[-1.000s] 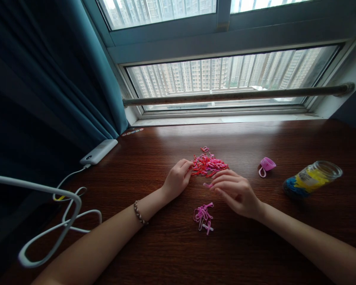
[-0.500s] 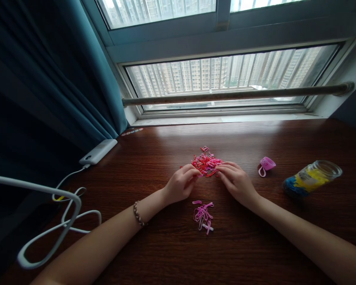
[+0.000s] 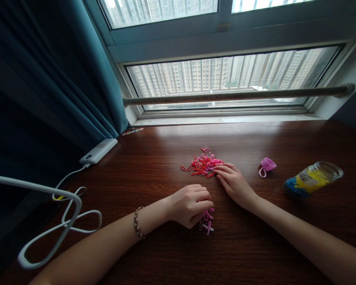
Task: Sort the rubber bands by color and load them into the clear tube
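Observation:
A heap of red and pink clips (image 3: pixel 204 163) lies on the dark wooden table (image 3: pixel 154 150). My right hand (image 3: pixel 234 182) rests at the heap's right edge, fingers stretched out and touching the clips. My left hand (image 3: pixel 190 205), wearing a braided bracelet on the wrist, is over a smaller pile of pink clips (image 3: pixel 207 218) nearer to me. Its fingers are bent together and pointed down; what is between the fingertips, if anything, is hidden. The hand covers the upper left part of that pile.
To the right are a small pink cup-shaped piece with a loop (image 3: pixel 267 164) and a tilted glass jar (image 3: pixel 313 179) with yellow and blue contents. At left lie a white power bank (image 3: pixel 99 151) and a white cable (image 3: pixel 77 202). A window stands behind the table.
My left hand has moved from the red and pink heap toward me, onto the smaller pink pile. Loose red clips now show at the heap's left side. My right hand has barely moved.

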`<move>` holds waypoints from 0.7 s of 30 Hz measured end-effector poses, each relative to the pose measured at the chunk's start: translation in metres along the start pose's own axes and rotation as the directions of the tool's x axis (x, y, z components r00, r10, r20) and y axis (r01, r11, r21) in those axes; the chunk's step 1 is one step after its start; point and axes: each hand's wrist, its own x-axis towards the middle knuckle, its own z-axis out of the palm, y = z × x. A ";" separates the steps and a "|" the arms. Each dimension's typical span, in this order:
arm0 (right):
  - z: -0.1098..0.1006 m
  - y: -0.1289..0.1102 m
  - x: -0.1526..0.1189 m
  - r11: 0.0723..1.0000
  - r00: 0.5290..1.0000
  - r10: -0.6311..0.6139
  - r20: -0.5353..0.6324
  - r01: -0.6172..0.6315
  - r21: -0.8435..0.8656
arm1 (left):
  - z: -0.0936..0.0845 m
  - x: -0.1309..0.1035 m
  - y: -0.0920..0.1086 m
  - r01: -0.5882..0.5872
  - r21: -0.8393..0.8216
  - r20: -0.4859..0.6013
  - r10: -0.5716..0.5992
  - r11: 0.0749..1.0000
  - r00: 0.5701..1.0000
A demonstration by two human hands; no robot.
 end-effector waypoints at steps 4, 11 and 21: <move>-0.001 -0.002 0.001 0.998 0.999 0.025 -0.026 -0.024 0.050 | 0.000 0.001 0.000 -0.014 -0.016 0.040 0.015 1.000 0.999; -0.006 -0.005 0.000 0.984 0.987 0.080 -0.143 -0.055 0.171 | -0.004 -0.006 -0.023 0.221 0.042 -0.205 -0.208 0.974 0.956; -0.009 -0.009 -0.003 0.977 0.977 0.042 -0.207 0.003 0.214 | 0.003 -0.022 -0.071 0.534 0.138 -0.316 -0.474 0.834 0.822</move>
